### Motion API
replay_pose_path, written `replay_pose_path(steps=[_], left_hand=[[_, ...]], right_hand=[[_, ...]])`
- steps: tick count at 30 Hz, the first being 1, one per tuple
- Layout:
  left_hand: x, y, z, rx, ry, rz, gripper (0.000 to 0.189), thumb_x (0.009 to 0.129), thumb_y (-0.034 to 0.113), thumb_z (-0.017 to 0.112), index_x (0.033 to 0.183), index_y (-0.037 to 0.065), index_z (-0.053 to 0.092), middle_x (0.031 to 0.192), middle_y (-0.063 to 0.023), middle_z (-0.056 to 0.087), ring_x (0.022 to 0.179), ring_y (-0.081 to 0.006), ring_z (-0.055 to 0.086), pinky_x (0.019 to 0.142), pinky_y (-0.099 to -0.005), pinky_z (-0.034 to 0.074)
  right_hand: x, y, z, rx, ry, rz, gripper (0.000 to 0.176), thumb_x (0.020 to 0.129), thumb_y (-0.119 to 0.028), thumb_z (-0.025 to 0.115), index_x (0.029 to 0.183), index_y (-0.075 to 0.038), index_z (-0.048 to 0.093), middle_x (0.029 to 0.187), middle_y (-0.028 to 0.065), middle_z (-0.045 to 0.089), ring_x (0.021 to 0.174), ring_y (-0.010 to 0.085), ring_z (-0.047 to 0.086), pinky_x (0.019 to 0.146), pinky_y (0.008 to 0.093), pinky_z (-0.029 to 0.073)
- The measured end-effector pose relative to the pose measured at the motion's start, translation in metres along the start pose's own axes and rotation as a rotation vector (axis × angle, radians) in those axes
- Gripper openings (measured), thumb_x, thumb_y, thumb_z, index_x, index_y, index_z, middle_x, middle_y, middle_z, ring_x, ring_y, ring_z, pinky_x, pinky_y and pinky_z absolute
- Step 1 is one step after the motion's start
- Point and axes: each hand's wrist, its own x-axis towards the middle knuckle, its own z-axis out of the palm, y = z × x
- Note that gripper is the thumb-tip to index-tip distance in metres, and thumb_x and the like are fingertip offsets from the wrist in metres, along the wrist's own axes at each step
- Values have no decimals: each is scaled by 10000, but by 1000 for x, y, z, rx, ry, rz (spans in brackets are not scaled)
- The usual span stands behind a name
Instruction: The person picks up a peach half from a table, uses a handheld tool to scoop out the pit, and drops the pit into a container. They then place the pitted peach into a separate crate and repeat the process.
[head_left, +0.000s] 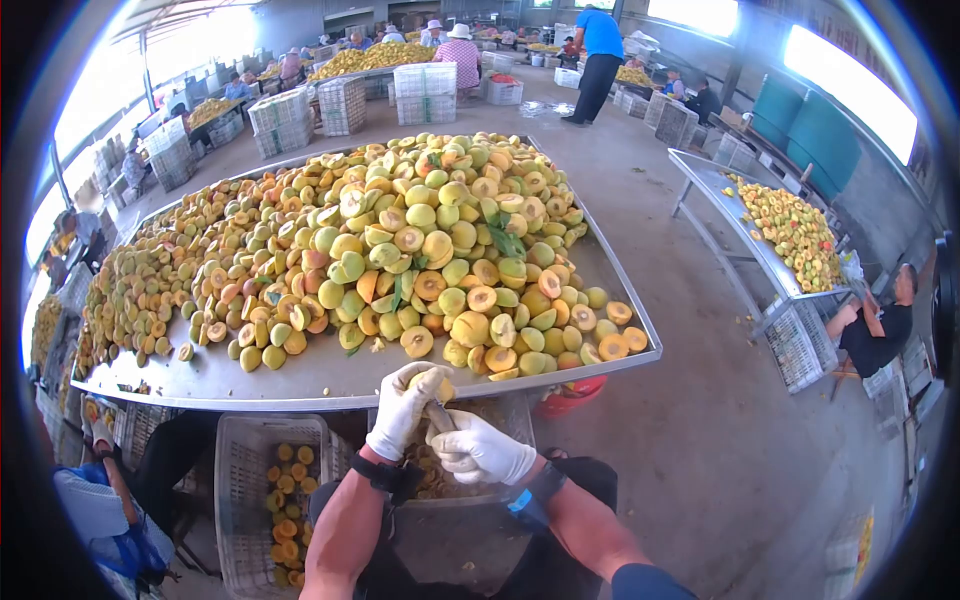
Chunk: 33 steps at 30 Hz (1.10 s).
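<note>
The left hand (402,412), in a white glove, is clasped around one stone fruit (443,389), held in front of the near edge of the metal surface (310,372). The right hand (482,447), gloved also, is folded around a small tool (437,416), and the two hands are close together. I cannot tell what kind of tool it is.

In my judgement, the tool could slip on a moist fruit and catch the left glove, because the fingers are so near. A loose grip could also let the fruit fall into the bin (521,424) below.

The held fruit looks yellow and rounded; the fingers hide most of it, so I cannot tell if it is whole. Behind it on the surface is a large heap of similar fruit (395,235), yellow to green, many halved with brown hollows, with some green leaves (507,240). More halves lie in the plastic crate (238,500) to the left.
</note>
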Motion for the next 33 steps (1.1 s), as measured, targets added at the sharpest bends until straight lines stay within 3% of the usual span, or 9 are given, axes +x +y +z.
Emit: replay_pose_path(steps=[6, 12, 19, 22, 27, 28, 29, 31, 33], left_hand=[[-14, 12, -4, 60, 57, 145, 330, 898, 248, 659, 1045, -47, 675, 832, -127, 708, 714, -154, 670, 645, -251, 539], [-10, 32, -19, -36, -233, -73, 411, 828, 291, 691, 1038, -61, 674, 805, -148, 699, 718, -170, 669, 658, -265, 546], [-10, 9, -21, -114, -35, -116, 403, 934, 341, 580, 1052, -36, 656, 831, -154, 688, 721, -218, 663, 674, -296, 531], [-9, 4, -24, -460, 112, -314, 509, 965, 439, 515, 1101, -37, 636, 914, -186, 679, 823, -285, 669, 734, -372, 543], [-4, -12, -32, -436, 150, -155, 430, 971, 381, 531, 1105, -11, 646, 903, -133, 678, 803, -223, 667, 687, -320, 540], [-3, -13, -33, -424, 234, -125, 398, 969, 356, 550, 1107, -5, 648, 896, -107, 675, 796, -190, 664, 659, -290, 535], [-5, -8, -34, -422, 236, -130, 398, 969, 356, 550, 1107, -5, 648, 896, -107, 675, 796, -190, 664, 659, -290, 535], [-17, 4, -34, -28, 277, -58, 351, 957, 317, 598, 1104, 2, 648, 883, -56, 664, 747, -123, 640, 595, -235, 503], [-19, 9, -40, 18, 365, -87, 332, 956, 323, 619, 1067, 11, 650, 837, -47, 654, 591, -97, 584, 457, -207, 419]], right_hand=[[-1, -2, 4, 113, -202, 91, 61, 970, -108, 532, 983, -91, 475, 648, -47, 374, 426, 22, 290, 335, 185, 220], [6, 0, 6, 186, -257, 93, 68, 971, -111, 536, 988, -87, 475, 640, -44, 358, 420, 24, 283, 324, 181, 219], [13, 2, 9, 54, -161, 74, 71, 965, -82, 532, 1007, -67, 477, 656, -27, 400, 425, 38, 318, 347, 205, 266], [10, 2, 10, -60, -150, 53, 103, 953, -81, 552, 1033, -60, 490, 659, -30, 419, 431, 45, 339, 370, 210, 289], [-6, -7, 19, -354, -31, 20, 190, 912, -98, 602, 1083, -48, 535, 614, -53, 416, 441, 33, 348, 395, 202, 271], [-7, -7, 5, -388, -77, 57, 256, 873, -121, 618, 1102, -26, 557, 630, 37, 553, 479, 140, 528, 428, 287, 392], [3, 3, -10, -383, -77, 59, 256, 873, -121, 618, 1102, -26, 557, 630, 37, 553, 479, 140, 528, 428, 287, 392], [14, 28, -39, -1663, 190, -272, 236, 862, -133, 592, 1056, 1, 584, 816, 184, 688, 699, 309, 692, 603, 422, 533], [10, 32, -35, -1952, 414, 94, 216, 845, -111, 525, 1026, -23, 604, 881, 218, 698, 862, 399, 684, 757, 490, 543]])
